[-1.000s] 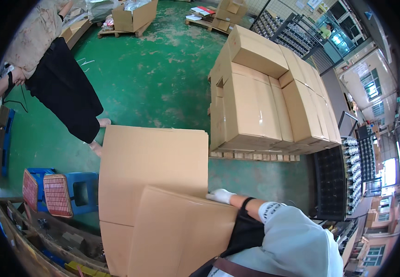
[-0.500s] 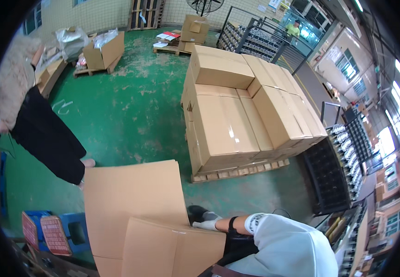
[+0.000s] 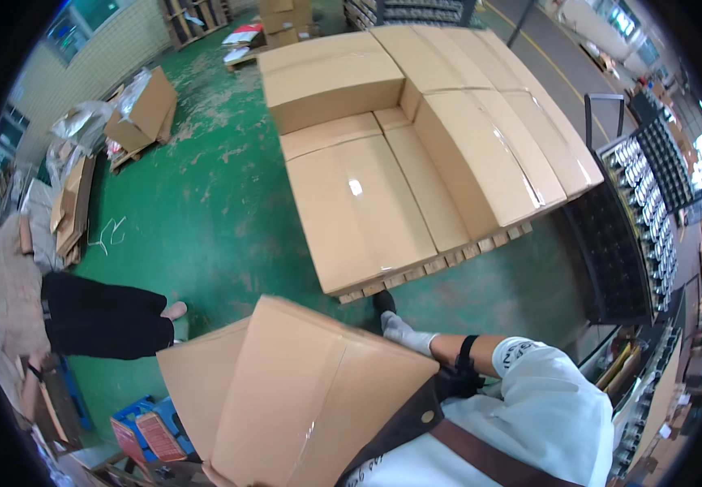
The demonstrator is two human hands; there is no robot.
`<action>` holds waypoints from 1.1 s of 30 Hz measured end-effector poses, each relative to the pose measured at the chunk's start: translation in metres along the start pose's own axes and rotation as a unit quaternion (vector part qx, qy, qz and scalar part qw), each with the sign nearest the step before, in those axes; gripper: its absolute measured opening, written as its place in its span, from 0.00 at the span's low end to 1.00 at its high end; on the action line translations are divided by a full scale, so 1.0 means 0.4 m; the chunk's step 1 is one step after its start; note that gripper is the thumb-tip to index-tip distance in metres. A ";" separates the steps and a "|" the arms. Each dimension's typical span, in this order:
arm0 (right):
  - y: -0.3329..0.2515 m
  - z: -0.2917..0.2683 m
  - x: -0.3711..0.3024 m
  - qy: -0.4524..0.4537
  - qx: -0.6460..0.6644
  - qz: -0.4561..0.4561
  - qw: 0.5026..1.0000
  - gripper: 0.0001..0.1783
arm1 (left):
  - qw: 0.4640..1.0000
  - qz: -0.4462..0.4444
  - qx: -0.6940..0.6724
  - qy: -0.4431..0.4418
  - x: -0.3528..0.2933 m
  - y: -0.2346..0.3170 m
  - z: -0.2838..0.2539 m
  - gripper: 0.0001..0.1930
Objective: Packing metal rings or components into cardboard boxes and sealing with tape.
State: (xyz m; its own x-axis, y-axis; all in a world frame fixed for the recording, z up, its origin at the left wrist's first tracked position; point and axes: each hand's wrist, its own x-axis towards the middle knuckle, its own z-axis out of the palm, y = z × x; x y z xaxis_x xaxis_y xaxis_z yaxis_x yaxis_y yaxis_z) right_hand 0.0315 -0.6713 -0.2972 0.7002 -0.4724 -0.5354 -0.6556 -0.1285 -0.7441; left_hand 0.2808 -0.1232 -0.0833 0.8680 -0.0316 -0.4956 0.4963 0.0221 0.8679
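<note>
A large brown cardboard box (image 3: 318, 390) stands tilted close against my body, a strip of clear tape running down its face. Behind its left side shows another cardboard panel (image 3: 201, 361); whether it belongs to the same box I cannot tell. My left hand (image 3: 216, 476) shows only a few fingers at the lower left edge of the box, closed on it. My right hand (image 3: 412, 335), in a pale glove, is just past the upper right edge of the box. Its fingers are blurred and partly hidden. A black strap goes round my right forearm.
Ahead, stacked cartons (image 3: 359, 211) fill a wooden pallet (image 3: 440, 266). A person (image 3: 99, 312) in black trousers stands at the left. Blue stools (image 3: 160, 430) are at the lower left, and a dark rack of metal parts (image 3: 622, 243) at the right.
The box has tilted and risen nearer my body, its top corner now farther up. My right hand has moved up and right. The view has shifted toward the pallet.
</note>
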 end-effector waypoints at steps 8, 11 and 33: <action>-0.282 -0.543 -0.024 -0.031 0.536 0.229 0.812 0.27 | 0.975 0.042 0.056 -0.209 0.430 0.252 0.747 0.20; -0.240 -0.654 0.034 0.046 0.469 0.220 0.854 0.21 | 0.950 0.091 0.112 -0.277 0.533 0.286 1.077 0.16; -0.333 -0.078 0.311 0.339 0.552 0.449 0.615 0.39 | 0.841 -0.220 0.370 -0.329 0.941 0.167 1.792 0.17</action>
State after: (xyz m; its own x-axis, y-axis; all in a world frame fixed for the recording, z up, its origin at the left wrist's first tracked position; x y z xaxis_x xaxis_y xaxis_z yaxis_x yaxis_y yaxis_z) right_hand 0.1973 -0.7401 -0.2523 -0.3284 -0.2246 -0.9175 0.1617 0.9436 -0.2889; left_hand 0.6291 -0.8499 -0.1870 0.2852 -0.4242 -0.8595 0.4103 -0.7564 0.5094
